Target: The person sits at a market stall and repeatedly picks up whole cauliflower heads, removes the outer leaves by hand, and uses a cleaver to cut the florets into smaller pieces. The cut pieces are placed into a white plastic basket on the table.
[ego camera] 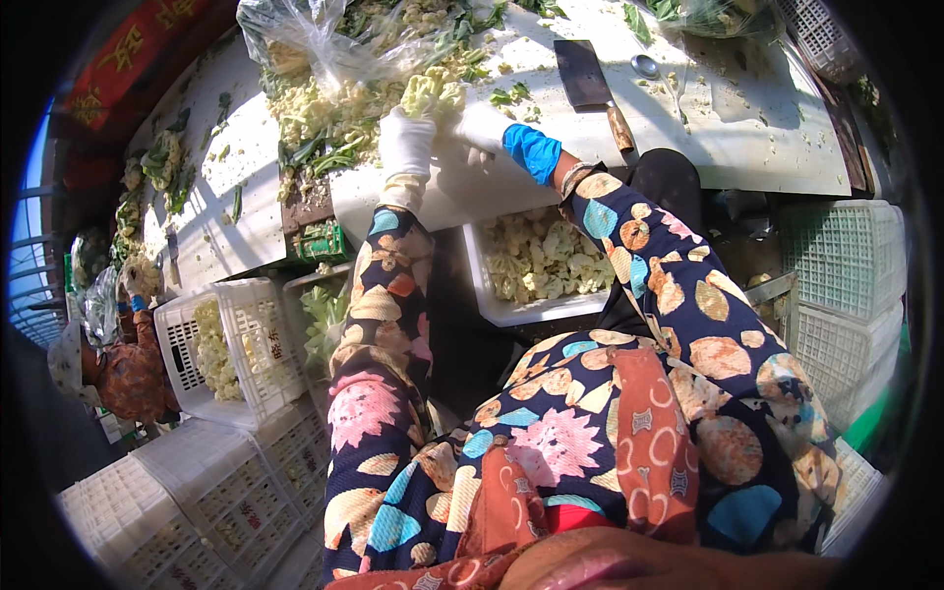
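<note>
A pale green-white cauliflower head point(433, 90) is held above the near edge of the white work table point(509, 181). My left hand point(408, 144), in a white glove, grips it from the near left side. On its right is my right hand point(483, 127), also white-gloved, with a blue band at the wrist. Its fingertips are blurred against the cauliflower, and I cannot tell whether they grip it or a small tool. Beneath my forearms, a white tub point(505, 313) contains many cut florets point(546, 254). Cauliflower trimmings and leaves point(324, 118) are heaped beyond my left hand.
A cleaver point(584, 74) with a wooden handle lies right of my hands, near a small round metal item point(644, 66). Clear plastic bags point(317, 37) cover part of the heap. White crates point(258, 346) stand at left, more crates point(844, 258) at right. Another person point(136, 376) works far left.
</note>
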Motion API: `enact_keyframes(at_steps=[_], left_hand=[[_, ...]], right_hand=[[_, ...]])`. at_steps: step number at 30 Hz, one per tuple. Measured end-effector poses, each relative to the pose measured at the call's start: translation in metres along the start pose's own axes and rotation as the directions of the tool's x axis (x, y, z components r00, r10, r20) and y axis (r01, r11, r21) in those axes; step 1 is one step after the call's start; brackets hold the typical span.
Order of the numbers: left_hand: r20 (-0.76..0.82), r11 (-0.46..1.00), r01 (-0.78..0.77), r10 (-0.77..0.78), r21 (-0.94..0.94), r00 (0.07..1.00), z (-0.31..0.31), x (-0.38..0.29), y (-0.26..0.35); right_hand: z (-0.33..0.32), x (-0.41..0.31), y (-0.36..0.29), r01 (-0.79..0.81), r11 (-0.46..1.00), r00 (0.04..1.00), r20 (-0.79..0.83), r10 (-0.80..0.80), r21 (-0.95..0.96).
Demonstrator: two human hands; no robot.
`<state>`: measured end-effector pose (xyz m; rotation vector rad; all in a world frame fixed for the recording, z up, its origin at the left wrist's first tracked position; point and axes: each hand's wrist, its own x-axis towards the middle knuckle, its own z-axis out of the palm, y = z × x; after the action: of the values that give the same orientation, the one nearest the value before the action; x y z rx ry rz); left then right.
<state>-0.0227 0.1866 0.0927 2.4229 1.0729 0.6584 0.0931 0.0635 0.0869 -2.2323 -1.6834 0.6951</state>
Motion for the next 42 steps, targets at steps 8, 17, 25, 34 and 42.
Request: enact_keyframes(at_steps=[8,17,25,34,42], left_hand=[[0.068,0.997,0.082,-0.083,0.01,0.994,-0.01,0.001,0.031],[-0.038,0.999,0.029,-0.028,0.044,0.999,0.0,0.008,0.006],[0.048,0.993,-0.078,0.082,-0.087,0.995,0.007,0.0,0.004],[0.205,0.886,0.294,-0.232,-0.359,0.951,0.003,0.017,-0.023],[0.011,0.988,0.129,-0.129,-0.082,0.992,0.013,-0.004,-0.006]], right_hand=[[0.029,-0.01,0.005,-0.173,0.947,0.862,-0.423,0.278,0.27],[-0.029,-0.045,0.008,-0.143,0.469,0.797,-0.18,0.577,0.872],[-0.068,0.031,0.028,-0.316,0.887,0.923,-0.108,0.37,0.338],[-0.039,-0.014,0.072,-0.16,0.204,0.658,-0.049,0.751,0.966],[0.018,-0.059,-0.028,-0.089,0.845,0.865,-0.379,0.328,0.528]])
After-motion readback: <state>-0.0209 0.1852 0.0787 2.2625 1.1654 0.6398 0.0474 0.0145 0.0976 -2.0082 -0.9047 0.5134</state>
